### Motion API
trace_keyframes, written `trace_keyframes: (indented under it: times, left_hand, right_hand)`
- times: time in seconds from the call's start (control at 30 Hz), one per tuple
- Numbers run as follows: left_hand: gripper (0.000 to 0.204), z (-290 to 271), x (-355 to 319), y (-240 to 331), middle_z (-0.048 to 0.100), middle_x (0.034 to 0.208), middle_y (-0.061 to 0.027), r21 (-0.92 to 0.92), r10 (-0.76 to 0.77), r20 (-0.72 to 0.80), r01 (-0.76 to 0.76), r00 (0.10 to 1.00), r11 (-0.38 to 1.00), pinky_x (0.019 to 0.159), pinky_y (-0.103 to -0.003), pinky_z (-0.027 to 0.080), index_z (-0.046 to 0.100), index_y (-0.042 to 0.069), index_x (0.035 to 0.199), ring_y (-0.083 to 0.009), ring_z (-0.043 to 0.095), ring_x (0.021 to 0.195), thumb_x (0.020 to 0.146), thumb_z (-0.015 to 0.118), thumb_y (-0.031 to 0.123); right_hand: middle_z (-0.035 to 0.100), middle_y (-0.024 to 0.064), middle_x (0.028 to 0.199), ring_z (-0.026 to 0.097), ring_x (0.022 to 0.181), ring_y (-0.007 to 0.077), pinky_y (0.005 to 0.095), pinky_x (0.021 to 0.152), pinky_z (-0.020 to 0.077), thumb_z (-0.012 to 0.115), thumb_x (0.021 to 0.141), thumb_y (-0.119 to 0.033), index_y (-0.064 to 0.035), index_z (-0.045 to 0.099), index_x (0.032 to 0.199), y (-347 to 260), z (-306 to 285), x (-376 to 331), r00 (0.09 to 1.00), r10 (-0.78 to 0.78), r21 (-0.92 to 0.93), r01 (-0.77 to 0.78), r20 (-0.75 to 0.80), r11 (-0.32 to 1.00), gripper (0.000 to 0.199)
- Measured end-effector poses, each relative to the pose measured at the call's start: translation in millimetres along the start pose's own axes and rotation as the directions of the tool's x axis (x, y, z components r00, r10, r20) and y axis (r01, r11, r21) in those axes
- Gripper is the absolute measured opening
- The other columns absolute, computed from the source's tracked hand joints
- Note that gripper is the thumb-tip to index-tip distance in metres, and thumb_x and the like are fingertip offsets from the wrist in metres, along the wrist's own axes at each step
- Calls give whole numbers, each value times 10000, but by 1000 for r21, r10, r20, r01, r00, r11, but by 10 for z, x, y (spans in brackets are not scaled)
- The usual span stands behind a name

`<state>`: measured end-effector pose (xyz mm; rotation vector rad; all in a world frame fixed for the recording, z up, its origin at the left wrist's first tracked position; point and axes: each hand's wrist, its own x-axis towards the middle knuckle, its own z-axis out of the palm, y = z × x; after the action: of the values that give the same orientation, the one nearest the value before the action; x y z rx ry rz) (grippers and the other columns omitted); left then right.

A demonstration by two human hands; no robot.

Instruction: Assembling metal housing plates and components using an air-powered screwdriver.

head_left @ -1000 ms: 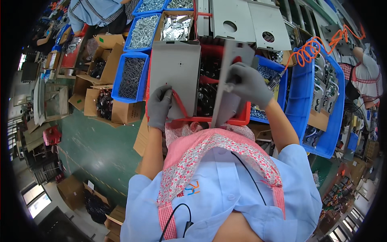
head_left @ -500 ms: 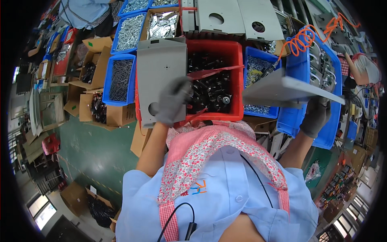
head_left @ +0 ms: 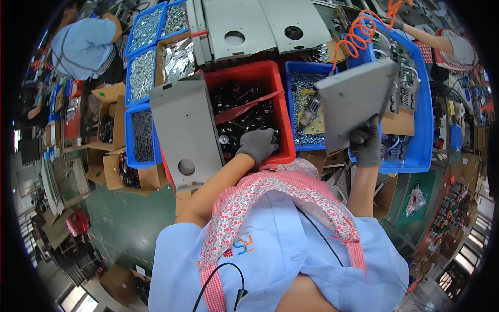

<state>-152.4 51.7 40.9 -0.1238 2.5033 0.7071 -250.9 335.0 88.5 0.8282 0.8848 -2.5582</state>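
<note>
**Two gloved hands, one plate and one bin**

The right hand (head_left: 367, 144) is gripping the bottom edge of a grey metal plate (head_left: 356, 101), holding it up over the blue bin (head_left: 416, 156). The left hand (head_left: 258, 145) is reaching into the red bin (head_left: 241, 73) of small black parts (head_left: 244, 117). Its fingers are curling down, so I cannot tell if they are holding anything. Another grey plate (head_left: 184, 132) is lying across the red bin's left rim.

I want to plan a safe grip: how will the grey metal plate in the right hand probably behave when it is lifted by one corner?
The metal plate stays flat though the right hand grips only its lower edge, so it is probably stiff. Held up by one hand, it seems not very heavy. Its surface looks smooth, so it may slip.
</note>
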Motion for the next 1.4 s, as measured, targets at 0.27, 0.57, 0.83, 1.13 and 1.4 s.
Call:
trace_keyframes:
  times: [0.27,0.57,0.83,1.13,1.4]
  left_hand:
    - [433,-336,-181,-124,633,916,-61,-954,17,76,68,997,293,528,-232,466,562,40,1180,-119,617,743,812,708,216]
    - [502,-389,-347,-184,601,1152,-87,-990,-41,-26,-32,999,-137,856,-293,491,495,31,1286,-166,601,975,952,491,406]
    - [662,-512,-527,-48,590,1167,-106,-969,6,95,94,995,-228,888,-329,468,477,1,1294,-195,580,1021,891,528,523]
    - [573,-541,-563,100,574,1159,-147,-989,74,149,150,986,-16,885,-340,463,478,-34,1264,-232,574,1026,770,638,207]
    - [482,-492,-534,26,623,1036,-105,-982,-58,184,186,981,18,792,-305,484,553,-21,1166,-189,607,892,725,657,142]
  right_hand:
    - [443,-101,607,265,359,6,165,298,211,618,888,-356,-216,593,940,285,-5,72,994,60,-216,-79,-92,973,151]
    - [370,-88,550,262,375,6,188,323,173,624,901,-338,-129,572,908,639,494,59,978,209,-570,-178,-10,802,215]
    - [446,-6,523,368,362,74,242,334,280,692,853,-316,-7,613,843,705,430,154,992,51,-673,-114,-113,731,319]
    - [479,26,501,419,358,100,251,346,324,679,857,-318,29,634,943,726,322,61,987,-33,-690,-85,-157,719,360]
    - [631,91,817,595,611,130,223,523,483,602,886,-214,30,615,1038,464,332,-160,995,88,-675,-33,47,737,288]
